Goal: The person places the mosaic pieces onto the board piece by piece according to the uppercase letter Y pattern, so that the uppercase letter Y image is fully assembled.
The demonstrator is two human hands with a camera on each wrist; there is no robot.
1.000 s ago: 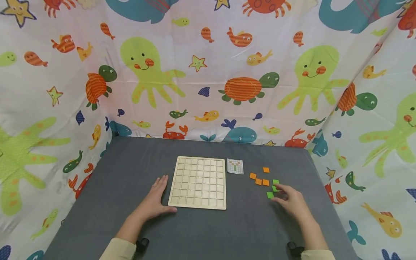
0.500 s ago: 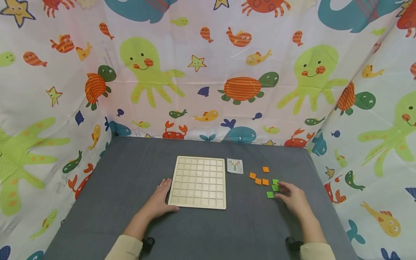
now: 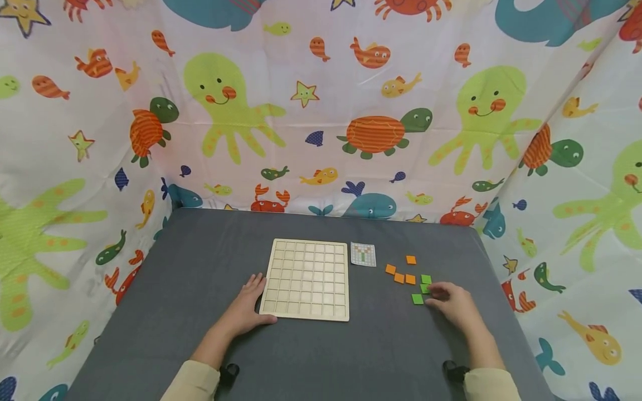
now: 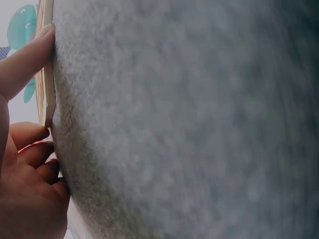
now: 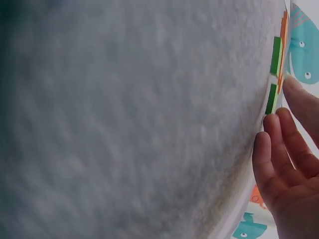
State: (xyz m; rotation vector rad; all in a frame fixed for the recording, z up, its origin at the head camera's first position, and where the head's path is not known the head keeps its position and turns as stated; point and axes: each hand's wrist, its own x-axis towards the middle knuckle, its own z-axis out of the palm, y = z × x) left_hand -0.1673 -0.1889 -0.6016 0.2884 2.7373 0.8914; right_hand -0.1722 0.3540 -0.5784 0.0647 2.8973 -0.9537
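Note:
A light wooden grid board (image 3: pixel 304 279) lies flat on the dark grey table, its squares bare. My left hand (image 3: pixel 243 312) rests at the board's near left corner, fingers along the left side and thumb against the front edge. In the left wrist view the thumb (image 4: pixel 31 57) touches the board's edge (image 4: pixel 49 89). My right hand (image 3: pixel 455 307) is beside three small green tiles, the middle green tile (image 3: pixel 425 288) being nearest its fingertips. The right wrist view shows relaxed fingers close to a green tile (image 5: pixel 271 98); nothing is pinched between thumb and fingers.
Several orange tiles (image 3: pixel 410 279) lie beyond the green ones. A small printed pattern card (image 3: pixel 363 254) is at the board's right side. Behind the grey table (image 3: pixel 321 356) hangs a curtain (image 3: pixel 281 67) printed with sea animals.
My left hand has moved slightly right, up against the board. My right hand has drawn back a little to the right, uncovering more of the green tiles. The tiles look unmoved.

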